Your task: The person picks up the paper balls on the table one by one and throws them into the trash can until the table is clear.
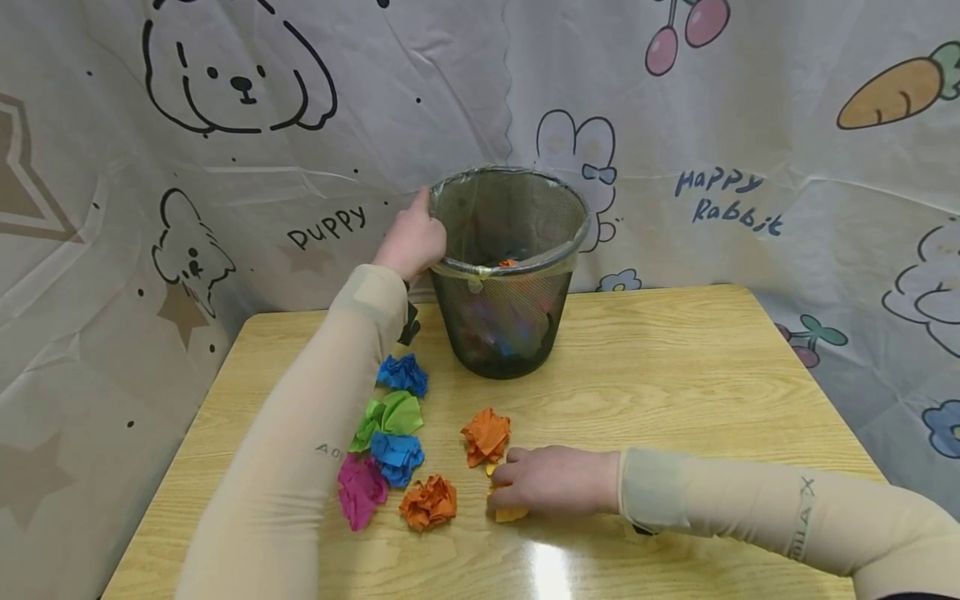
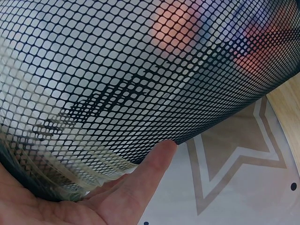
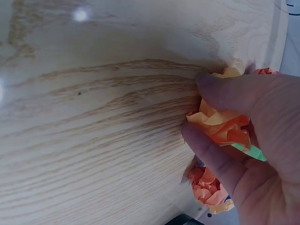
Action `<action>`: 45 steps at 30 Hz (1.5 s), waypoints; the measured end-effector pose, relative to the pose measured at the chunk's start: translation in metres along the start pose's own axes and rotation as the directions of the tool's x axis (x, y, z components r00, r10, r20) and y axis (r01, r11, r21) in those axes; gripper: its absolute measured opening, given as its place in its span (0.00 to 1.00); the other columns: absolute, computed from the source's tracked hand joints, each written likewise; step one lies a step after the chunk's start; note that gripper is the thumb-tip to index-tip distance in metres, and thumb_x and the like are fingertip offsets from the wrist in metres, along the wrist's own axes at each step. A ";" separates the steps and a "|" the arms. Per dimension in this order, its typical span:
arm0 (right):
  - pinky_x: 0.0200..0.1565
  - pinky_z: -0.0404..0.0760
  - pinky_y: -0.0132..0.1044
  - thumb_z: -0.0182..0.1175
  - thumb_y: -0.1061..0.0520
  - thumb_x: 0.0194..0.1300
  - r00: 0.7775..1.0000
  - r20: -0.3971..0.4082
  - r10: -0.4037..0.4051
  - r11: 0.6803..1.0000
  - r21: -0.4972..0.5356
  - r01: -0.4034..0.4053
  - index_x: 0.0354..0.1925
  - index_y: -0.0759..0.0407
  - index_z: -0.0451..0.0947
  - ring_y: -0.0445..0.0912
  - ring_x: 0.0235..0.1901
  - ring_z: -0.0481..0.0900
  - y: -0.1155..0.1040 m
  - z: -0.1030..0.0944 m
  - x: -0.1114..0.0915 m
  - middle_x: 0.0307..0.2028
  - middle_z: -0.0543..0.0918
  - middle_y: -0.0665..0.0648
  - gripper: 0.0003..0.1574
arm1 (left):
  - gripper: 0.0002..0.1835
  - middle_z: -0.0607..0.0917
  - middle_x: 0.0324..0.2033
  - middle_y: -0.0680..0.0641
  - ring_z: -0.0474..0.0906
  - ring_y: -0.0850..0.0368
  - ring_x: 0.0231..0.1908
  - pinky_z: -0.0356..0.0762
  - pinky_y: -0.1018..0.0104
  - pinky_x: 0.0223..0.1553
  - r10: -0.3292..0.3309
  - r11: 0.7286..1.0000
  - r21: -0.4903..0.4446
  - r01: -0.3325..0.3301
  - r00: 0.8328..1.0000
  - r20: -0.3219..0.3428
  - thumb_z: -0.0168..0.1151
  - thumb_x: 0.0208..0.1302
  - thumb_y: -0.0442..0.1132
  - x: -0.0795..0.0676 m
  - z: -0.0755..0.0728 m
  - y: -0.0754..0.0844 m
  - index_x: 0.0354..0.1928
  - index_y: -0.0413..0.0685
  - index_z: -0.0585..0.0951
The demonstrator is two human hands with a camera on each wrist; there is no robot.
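Observation:
At the back of the table stands a black mesh trash bin [image 1: 501, 329] with a clear liner folded over its rim. My left hand [image 1: 414, 239] grips the left side of that rim, and its thumb [image 2: 157, 161] lies along the outer mesh in the left wrist view. Near the table's front, my right hand [image 1: 558, 482] holds a yellow crumpled paper ball [image 1: 512, 515] against the tabletop. In the right wrist view this yellow ball [image 3: 222, 124] sits between thumb and fingers. Close beside the right hand are two orange paper balls [image 1: 487, 436], one behind and one to the left.
Left of the orange balls lie a pink paper ball [image 1: 362, 492], a green one [image 1: 393, 414] and two blue ones [image 1: 397, 457], partly behind my left forearm. Colored paper shows through the bin's mesh. A printed cloth [image 1: 450, 100] hangs behind the wooden table [image 1: 675, 375].

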State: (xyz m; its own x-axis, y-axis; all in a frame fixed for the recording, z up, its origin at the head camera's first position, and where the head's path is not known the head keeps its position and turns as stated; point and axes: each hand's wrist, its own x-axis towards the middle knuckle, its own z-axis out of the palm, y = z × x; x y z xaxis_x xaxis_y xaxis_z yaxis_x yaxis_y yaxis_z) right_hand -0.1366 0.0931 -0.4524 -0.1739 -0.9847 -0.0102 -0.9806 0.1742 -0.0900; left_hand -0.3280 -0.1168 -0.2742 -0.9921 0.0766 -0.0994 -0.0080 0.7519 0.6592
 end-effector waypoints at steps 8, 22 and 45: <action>0.41 0.73 0.26 0.65 0.54 0.70 1.000 0.002 -0.030 0.999 -0.025 0.030 0.56 0.43 0.84 0.38 0.42 0.74 0.002 -0.001 0.000 0.47 0.82 0.43 0.17 | 0.37 0.64 0.13 0.51 0.53 0.60 0.10 0.63 0.64 0.16 0.000 1.000 -0.019 0.000 1.000 0.005 0.28 0.75 0.36 -0.001 -0.001 0.001 0.83 0.52 0.35; 0.40 0.72 0.24 0.63 0.53 0.72 0.999 -0.012 -0.038 0.998 -0.040 0.038 0.56 0.42 0.84 0.37 0.41 0.74 0.001 -0.006 -0.004 0.49 0.82 0.43 0.16 | 0.37 0.82 0.25 0.42 0.53 0.60 0.11 0.63 0.65 0.17 -0.005 1.000 -0.013 0.005 1.000 0.005 0.29 0.75 0.36 -0.001 0.000 0.000 0.83 0.53 0.34; 0.47 0.84 0.36 0.65 0.67 0.67 0.983 -0.135 0.125 0.987 -0.088 -0.137 0.62 0.49 0.81 0.46 0.55 0.79 0.018 -0.084 -0.033 0.58 0.82 0.51 0.27 | 0.37 0.62 0.13 0.51 0.52 0.60 0.11 0.62 0.65 0.16 -0.016 1.000 -0.024 0.017 1.000 0.010 0.29 0.76 0.36 -0.002 -0.001 0.001 0.83 0.53 0.34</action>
State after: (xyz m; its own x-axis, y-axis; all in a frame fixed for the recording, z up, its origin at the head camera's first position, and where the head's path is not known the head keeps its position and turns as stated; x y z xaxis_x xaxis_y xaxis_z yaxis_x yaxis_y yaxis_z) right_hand -0.1563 0.1296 -0.3703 -0.3055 -0.9455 0.1128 -0.9516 0.3075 0.0003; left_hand -0.3261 -0.1164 -0.2727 -0.9906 0.0706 -0.1173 -0.0274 0.7368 0.6755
